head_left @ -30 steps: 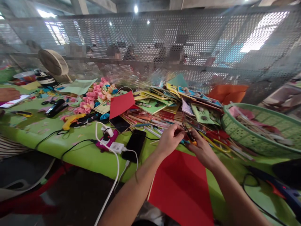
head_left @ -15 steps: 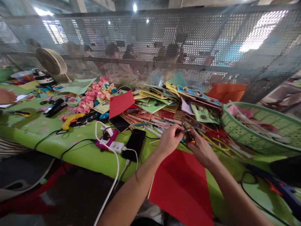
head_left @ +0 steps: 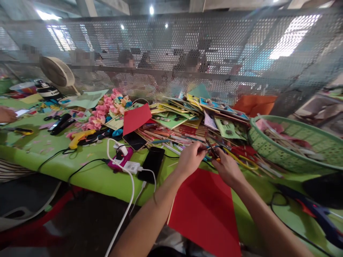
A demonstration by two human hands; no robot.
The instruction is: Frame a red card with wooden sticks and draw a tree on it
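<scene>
Above a red sheet of card (head_left: 205,210), my two hands are close together at the table's front. My right hand (head_left: 227,167) is closed round a pair of scissors (head_left: 211,148) with dark blades and a bit of orange at the handle. The blades point up and away, toward my left fingertips. My left hand (head_left: 190,157) pinches something small beside the blades; it is too small and covered by the fingers to name. Just beyond the hands lies a heap of coloured pencils and pens (head_left: 184,139).
A green basket (head_left: 292,160) stands at right, with a blue glue gun (head_left: 318,214) in front. Left of my arms are a black phone (head_left: 152,164), a purple power strip (head_left: 120,160) and white cables. Decorated cards (head_left: 174,119) pile up behind. Another person's hand (head_left: 6,115) is far left.
The view has shifted slightly. The scissors and my left fingers have changed angle a little, and the blades show more clearly. Both hands stay above the card's far edge.
</scene>
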